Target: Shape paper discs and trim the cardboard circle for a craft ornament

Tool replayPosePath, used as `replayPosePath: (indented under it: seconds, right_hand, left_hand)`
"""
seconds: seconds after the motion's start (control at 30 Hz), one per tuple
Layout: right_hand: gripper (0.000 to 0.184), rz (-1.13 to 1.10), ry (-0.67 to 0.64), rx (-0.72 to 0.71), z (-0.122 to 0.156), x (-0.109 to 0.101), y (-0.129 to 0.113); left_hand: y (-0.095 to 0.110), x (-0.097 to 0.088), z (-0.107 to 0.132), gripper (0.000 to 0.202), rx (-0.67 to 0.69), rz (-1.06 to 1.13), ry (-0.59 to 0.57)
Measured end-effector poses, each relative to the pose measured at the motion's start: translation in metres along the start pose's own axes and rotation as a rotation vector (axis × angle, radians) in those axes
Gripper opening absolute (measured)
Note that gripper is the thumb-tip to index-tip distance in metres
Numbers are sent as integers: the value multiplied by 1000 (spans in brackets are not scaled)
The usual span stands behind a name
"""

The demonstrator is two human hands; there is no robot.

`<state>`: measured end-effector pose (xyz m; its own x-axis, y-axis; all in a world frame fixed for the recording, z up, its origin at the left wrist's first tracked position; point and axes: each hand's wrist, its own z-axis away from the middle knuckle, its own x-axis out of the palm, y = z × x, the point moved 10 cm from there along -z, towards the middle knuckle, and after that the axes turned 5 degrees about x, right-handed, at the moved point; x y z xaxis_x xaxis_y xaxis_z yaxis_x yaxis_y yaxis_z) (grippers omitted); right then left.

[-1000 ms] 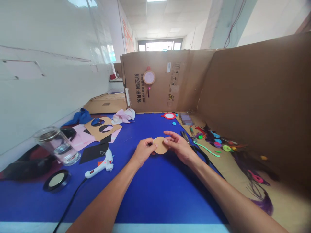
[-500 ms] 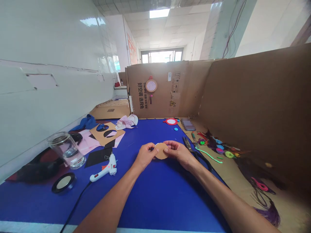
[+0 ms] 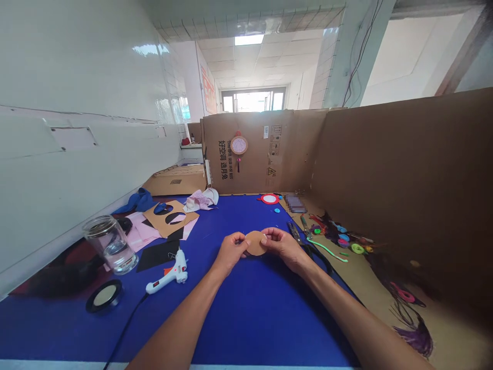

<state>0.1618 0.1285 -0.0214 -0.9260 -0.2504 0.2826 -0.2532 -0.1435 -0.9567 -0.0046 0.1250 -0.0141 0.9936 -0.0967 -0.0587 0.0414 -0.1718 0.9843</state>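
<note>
A round, tan cardboard disc (image 3: 256, 243) is held over the blue table, its flat brown face turned toward me. My left hand (image 3: 233, 251) pinches its left edge between thumb and fingers. On the opposite edge, my right hand (image 3: 283, 247) grips it the same way, thumb in front. A small bit of white shows at the disc's rim by the right fingers; what lies behind the disc is hidden. To the left rests a white hot glue gun (image 3: 171, 273) with its cord trailing toward me. Pliers (image 3: 295, 232) lie just beyond my right hand.
A glass jar (image 3: 111, 245) with water and a roll of black tape (image 3: 103, 296) stand at left. Behind them lie a cardboard sheet with round holes (image 3: 185, 210) and black paper (image 3: 156, 255). A red-rimmed disc (image 3: 269, 199) lies ahead; coloured cords (image 3: 357, 248) and a purple tassel (image 3: 418, 334) lie right.
The view has tilted up slightly, so the scene sits lower. Both hands keep hold of the cardboard disc, and its brown face is a little more uncovered by the fingers.
</note>
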Motion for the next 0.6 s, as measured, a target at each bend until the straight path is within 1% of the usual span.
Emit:
replayPosePath:
  seconds: [0.1,0.17,0.27,0.37,0.5,0.6]
  right_hand:
    - [60,11,11,-8,-2,-4,1]
    - [62,22,16,-3,-2,-6,2]
    - [60,34,55,-16,-3,-11,0]
    - [57,54,84,-38,-3,-16,-3]
    - [56,90,83,-36,-5,-19,1]
    - [54,122,83,-41,-5,-20,3]
  left_hand:
    - [-3,5,0,27,-20,28,-15]
    - [-9,9,1,22,-58,-3,-35]
    - [-15,15,2,14,-83,-75,-46]
    - [-16,19,2,14,-83,-70,-41]
    - [-18,18,4,15,-108,-64,-16]
    - [-21,13,5,15,-119,-76,32]
